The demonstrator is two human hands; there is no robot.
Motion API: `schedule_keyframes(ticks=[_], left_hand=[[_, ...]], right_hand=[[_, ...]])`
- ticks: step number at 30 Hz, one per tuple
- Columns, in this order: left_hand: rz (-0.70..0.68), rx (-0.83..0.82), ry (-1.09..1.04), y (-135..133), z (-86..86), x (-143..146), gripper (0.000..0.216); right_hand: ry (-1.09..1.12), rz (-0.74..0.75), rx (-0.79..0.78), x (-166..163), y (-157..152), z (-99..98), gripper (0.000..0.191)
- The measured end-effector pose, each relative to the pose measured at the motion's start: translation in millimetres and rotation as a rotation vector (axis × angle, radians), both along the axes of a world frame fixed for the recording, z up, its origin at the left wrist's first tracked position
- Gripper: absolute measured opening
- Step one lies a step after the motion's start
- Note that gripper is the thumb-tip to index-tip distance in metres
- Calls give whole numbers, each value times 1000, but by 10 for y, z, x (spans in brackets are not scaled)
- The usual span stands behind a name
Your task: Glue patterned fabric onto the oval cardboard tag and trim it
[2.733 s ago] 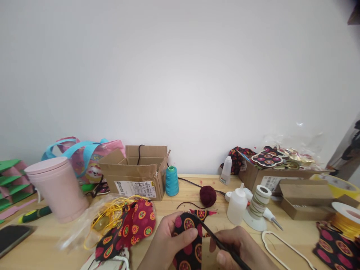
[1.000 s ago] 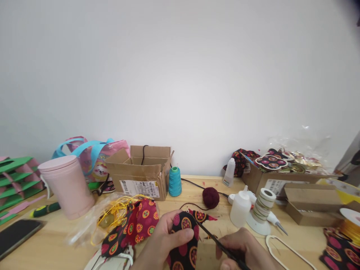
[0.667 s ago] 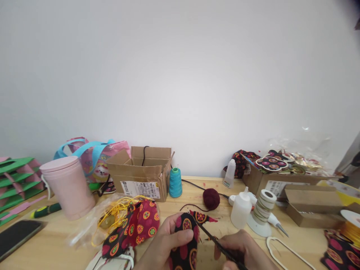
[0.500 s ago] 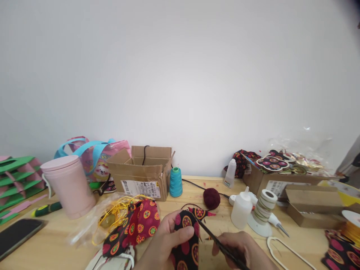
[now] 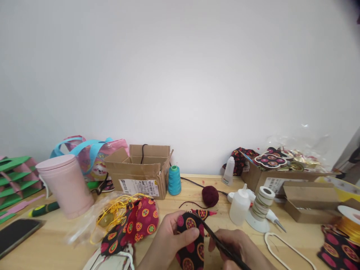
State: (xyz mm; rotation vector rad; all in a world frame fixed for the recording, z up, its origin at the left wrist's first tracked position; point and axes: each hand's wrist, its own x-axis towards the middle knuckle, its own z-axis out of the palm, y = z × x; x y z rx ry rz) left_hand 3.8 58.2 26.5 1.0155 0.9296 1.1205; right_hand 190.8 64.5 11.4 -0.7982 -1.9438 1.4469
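In my left hand (image 5: 176,240) is a rounded piece of black fabric (image 5: 191,251) with pink dots and orange-ringed flowers, gripped with the thumb on its front. My right hand (image 5: 234,245) grips a slim black pointed tool (image 5: 221,245); its exact kind is unclear. The tip of that tool lies against the upper right edge of the fabric. Just behind the fabric is a small patterned scrap (image 5: 204,213) with a red point. A ball of dark red yarn (image 5: 210,196) sits beyond, its loose strand trailing leftward.
To the left lie red and black patterned cloth (image 5: 144,217), yellow cord (image 5: 114,210), a pink canister (image 5: 67,187) and a phone (image 5: 18,234). An open cardboard box (image 5: 137,170) and a teal thread cone (image 5: 174,180) stand behind. Rightward are a squeeze bottle (image 5: 239,206) and a ribbon spool (image 5: 262,204).
The fabric and both hands have moved slightly right relative to the table. The tool's tip stays along the fabric's edge, and more of the yarn strand shows.
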Motion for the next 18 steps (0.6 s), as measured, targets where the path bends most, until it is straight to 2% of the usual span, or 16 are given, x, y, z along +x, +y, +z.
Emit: schedule_keyframes(ticks=[5,12,18], left_hand=[[-67,11,-19,16,-50,-15,27],[-43,-8,20,16,-36,-1,30],[-36,-2,52,12,-25,8,31]], right_hand=[[38,49,-16,-15,-5,33,58],[-32,-39,125,-50,2,-45,50],[-47,-99,95,-77,-25,-7,46]])
